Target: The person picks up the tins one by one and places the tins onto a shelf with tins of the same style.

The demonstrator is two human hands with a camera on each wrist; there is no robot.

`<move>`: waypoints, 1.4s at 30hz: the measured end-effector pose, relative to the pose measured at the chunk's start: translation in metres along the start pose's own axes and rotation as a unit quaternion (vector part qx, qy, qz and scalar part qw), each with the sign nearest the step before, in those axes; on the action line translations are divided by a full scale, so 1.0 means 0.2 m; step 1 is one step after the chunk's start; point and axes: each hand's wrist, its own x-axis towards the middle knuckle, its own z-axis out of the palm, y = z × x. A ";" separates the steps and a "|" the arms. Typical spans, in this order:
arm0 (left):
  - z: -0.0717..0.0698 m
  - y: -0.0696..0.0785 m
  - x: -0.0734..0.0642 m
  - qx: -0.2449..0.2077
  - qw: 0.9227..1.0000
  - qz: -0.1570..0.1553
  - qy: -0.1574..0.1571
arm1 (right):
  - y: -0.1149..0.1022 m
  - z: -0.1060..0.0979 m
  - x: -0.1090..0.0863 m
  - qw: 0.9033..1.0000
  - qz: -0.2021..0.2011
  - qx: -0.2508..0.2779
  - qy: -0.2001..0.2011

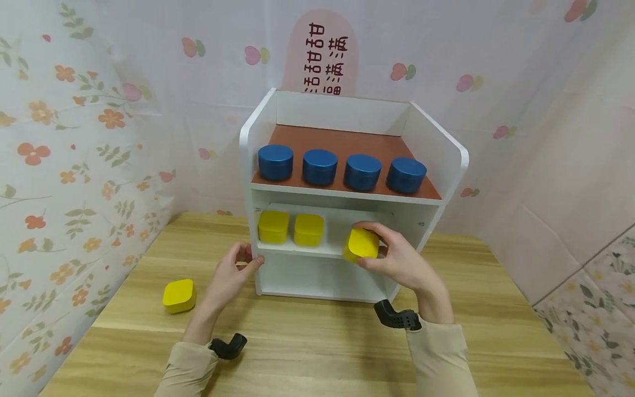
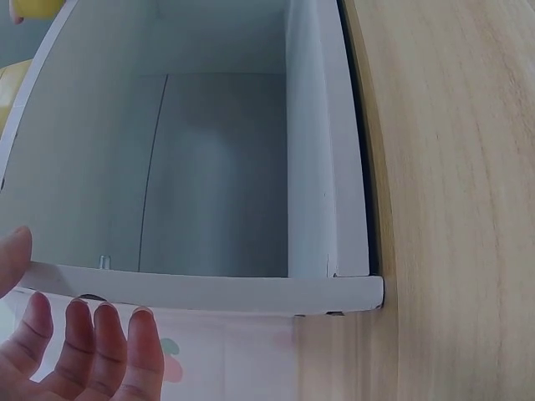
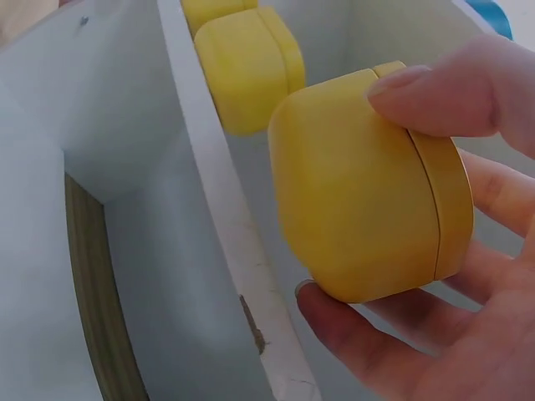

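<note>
A yellow rounded-square tin (image 1: 361,243) is in my right hand (image 1: 404,259), thumb on one side and fingers on the other. It is tilted at the front of the white shelf unit's middle shelf (image 1: 332,254). In the right wrist view the lid seam of this tin (image 3: 368,192) shows near the thumb. Two similar yellow tins, one at the left end (image 1: 273,227) and one beside it (image 1: 308,230), stand on that shelf. My left hand (image 1: 238,270) holds the unit's left side panel (image 2: 209,288), thumb inside the edge and fingers outside.
Several round blue tins (image 1: 319,167) stand in a row on the brown top shelf (image 1: 342,138). Another yellow tin (image 1: 179,296) lies on the wooden table (image 1: 297,347) at the left. Behind the unit hangs a patterned cloth (image 1: 198,110). Raised side walls flank the top shelf.
</note>
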 end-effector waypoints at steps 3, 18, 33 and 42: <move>0.00 0.00 0.00 -0.003 1.000 -0.003 0.001 | 0.01 0.01 0.03 1.000 0.002 -0.006 -0.009; 0.00 0.00 0.00 -0.006 1.000 -0.005 -0.007 | 0.01 -0.01 0.14 0.998 0.026 -0.055 -0.029; 0.00 0.00 0.01 -0.010 1.000 0.004 -0.006 | 0.01 -0.01 0.22 0.994 0.051 -0.085 -0.048; 0.01 0.00 0.01 -0.004 1.000 -0.002 -0.005 | 0.01 -0.01 0.25 0.993 0.052 -0.088 -0.065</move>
